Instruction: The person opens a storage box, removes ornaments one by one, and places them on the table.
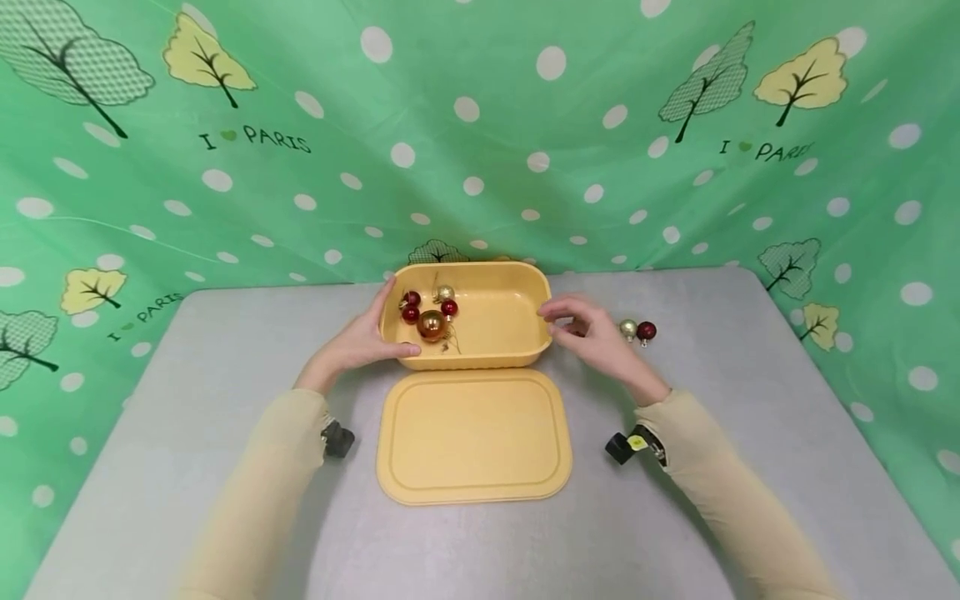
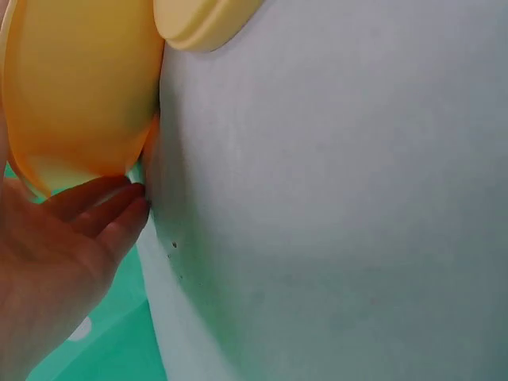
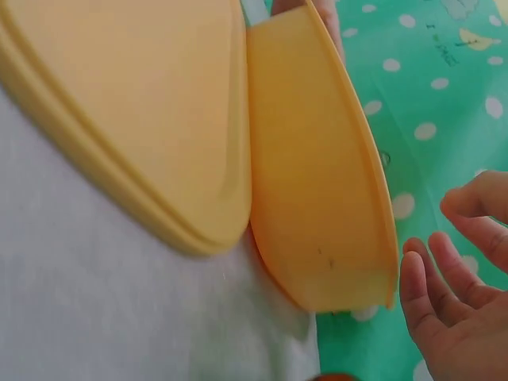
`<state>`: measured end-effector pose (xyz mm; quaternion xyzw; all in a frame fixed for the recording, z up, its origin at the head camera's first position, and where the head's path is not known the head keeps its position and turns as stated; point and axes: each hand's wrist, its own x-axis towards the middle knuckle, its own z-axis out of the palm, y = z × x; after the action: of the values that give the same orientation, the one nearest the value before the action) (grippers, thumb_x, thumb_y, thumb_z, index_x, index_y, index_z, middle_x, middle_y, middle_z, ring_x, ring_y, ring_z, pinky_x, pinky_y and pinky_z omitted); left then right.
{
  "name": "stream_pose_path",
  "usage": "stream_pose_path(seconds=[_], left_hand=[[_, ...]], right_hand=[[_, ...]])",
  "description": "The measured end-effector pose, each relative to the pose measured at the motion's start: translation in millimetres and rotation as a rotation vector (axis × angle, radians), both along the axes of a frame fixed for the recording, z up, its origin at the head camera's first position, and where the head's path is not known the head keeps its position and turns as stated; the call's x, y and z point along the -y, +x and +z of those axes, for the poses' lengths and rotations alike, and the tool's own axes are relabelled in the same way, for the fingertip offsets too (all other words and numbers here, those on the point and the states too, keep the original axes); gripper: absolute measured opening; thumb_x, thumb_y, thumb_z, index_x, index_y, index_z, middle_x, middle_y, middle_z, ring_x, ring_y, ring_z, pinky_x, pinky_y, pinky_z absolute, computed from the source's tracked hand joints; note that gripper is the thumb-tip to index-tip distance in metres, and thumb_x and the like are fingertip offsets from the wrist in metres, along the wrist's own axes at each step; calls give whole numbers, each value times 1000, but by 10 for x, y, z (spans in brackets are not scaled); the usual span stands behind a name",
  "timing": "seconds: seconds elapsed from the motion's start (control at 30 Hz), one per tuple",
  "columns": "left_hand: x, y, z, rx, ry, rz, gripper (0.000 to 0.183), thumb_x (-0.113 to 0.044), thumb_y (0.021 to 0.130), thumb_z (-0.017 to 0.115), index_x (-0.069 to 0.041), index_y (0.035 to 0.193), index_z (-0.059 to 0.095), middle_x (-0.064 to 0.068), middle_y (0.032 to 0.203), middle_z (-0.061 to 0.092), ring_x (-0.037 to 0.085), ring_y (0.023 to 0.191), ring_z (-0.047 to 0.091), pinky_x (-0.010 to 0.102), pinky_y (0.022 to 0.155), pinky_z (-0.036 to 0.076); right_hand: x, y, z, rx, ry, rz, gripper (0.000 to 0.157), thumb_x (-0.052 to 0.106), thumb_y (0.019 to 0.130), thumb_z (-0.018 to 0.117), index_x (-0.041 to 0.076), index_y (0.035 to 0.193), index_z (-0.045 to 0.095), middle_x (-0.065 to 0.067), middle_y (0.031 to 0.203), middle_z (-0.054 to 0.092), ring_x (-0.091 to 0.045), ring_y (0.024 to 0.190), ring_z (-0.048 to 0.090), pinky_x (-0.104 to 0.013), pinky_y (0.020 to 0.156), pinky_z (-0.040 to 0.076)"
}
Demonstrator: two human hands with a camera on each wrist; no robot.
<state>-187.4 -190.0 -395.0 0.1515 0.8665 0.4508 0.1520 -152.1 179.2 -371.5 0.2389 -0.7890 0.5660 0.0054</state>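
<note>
A yellow rectangular box [image 1: 495,362] stands open near the back of the table. Inside its left half lie a large copper-gold bauble [image 1: 431,325], a pale gold bauble [image 1: 445,293] and several small dark red baubles [image 1: 410,314]. My left hand [image 1: 360,337] holds the box's left end, thumb across the front rim and fingers along the outer side. At the right end, my right hand [image 1: 592,333] hovers by the rim, its fingers loosely bent; the right wrist view shows nothing between them. Beyond that hand, a pale gold bauble [image 1: 627,329] and a dark red bauble [image 1: 646,332] lie on the table.
A flat yellow lid [image 1: 474,437] lies on the grey table [image 1: 465,550] directly in front of the box. Behind the table hangs a green curtain [image 1: 480,133] with white dots and printed trees. Each wrist wears a small black camera.
</note>
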Motion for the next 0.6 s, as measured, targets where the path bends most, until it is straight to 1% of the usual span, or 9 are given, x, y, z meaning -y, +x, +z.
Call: stream_pose_path(seconds=[0.13,0.27,0.33,0.43,0.5,0.6], left_hand=[[15,28,7,-20,2,30,123,-29,74,85,-15,156,-6,32,152,18,48,132,34,55,110,25],[31,43,14,-20,-3,33,121,-29,76,83,-17,156,-7,31,152,19,48,133,32,56,110,23],[40,39,16,-7,10,23,119,-27,78,82,-17,156,-8,30,153,16,47,134,31,55,111,23],[53,28,16,15,56,4,115,-23,81,79,-18,155,-8,25,157,8,45,138,25,52,112,21],[63,22,6,38,109,-12,112,-19,83,77,-19,155,-8,21,159,2,43,139,23,51,112,22],[82,13,-20,67,178,-34,111,-14,84,76,-22,156,-8,18,160,-1,43,138,25,50,111,26]], right_hand=[[128,-7,5,4,5,11,27,-10,86,59,-7,113,64,-20,118,58,-35,104,59,-32,82,52],[255,-17,8,4,3,36,26,-7,87,60,-5,113,64,-19,118,57,-36,104,59,-36,83,51],[322,-18,13,12,0,51,25,-6,88,60,-6,113,63,-19,119,57,-38,105,58,-37,84,51],[415,-25,3,35,1,62,26,-4,90,60,-6,116,61,-20,120,56,-38,105,59,-41,85,51],[478,-30,-10,52,-1,60,27,-4,90,60,-6,118,60,-22,121,56,-37,104,59,-44,86,50],[570,-36,-23,64,-1,48,29,-4,91,60,-5,120,58,-24,121,56,-35,103,60,-47,86,50]])
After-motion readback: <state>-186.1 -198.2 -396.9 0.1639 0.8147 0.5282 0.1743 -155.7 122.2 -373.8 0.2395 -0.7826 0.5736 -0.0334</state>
